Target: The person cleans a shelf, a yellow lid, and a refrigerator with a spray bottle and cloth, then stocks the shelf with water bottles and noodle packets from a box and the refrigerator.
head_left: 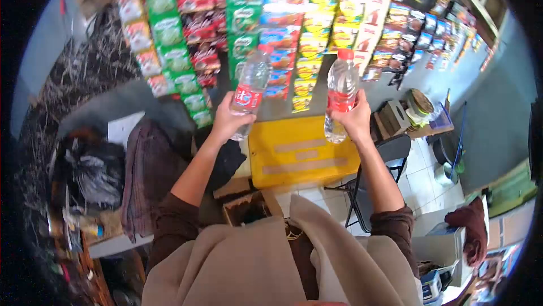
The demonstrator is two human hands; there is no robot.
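My left hand [231, 118] is wrapped round a clear plastic bottle [258, 75] with a red cap and a red and white label. The bottle leans slightly to the right. In my right hand [356, 115] is a second clear bottle [341, 78], also red-capped with a red label, held nearly upright. Both bottles are raised in front of hanging strips of sachets [278, 40]. Below and between them lies a yellow surface [305, 173] with tape-like strips on it.
A black folding chair [395, 149] stands right of the yellow surface. At the left are a black plastic bag [97, 173] and a folded dark cloth [148, 176]. An open cardboard box [229, 210] sits low in the middle. A white bucket [446, 175] stands on the tiled floor.
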